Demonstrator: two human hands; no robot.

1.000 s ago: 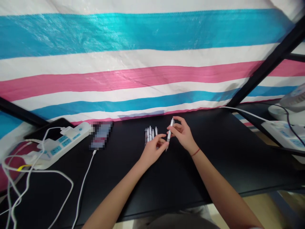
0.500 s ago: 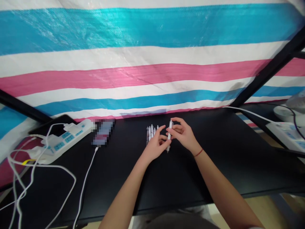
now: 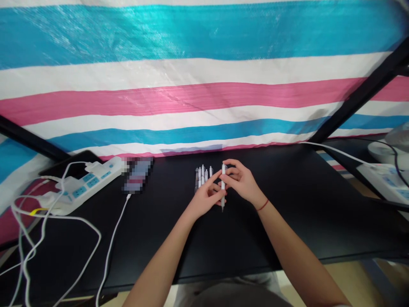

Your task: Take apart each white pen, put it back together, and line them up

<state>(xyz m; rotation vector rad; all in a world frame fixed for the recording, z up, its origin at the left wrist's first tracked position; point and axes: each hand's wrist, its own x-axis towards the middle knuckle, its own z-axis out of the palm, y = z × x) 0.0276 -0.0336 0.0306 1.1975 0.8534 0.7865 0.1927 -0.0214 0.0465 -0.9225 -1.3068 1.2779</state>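
Observation:
A white pen [image 3: 223, 187] stands nearly upright over the black table [image 3: 287, 213], tip down. My right hand [image 3: 241, 182] pinches its upper part; a red string circles that wrist. My left hand [image 3: 206, 197] has its fingers closed on the pen's lower half. Just behind my left hand, several more white pens [image 3: 202, 175] lie side by side on the table.
A white power strip [image 3: 83, 185] with plugs and loose white cables [image 3: 47, 230] sits at the left, beside a blurred phone [image 3: 138, 174] on a charging cable. A striped tarp [image 3: 191, 85] hangs behind the table. Another power strip [image 3: 385, 181] lies at the right.
The pen has swung from a slant to nearly vertical and shifted slightly left. My left hand's fingers have closed on its lower half.

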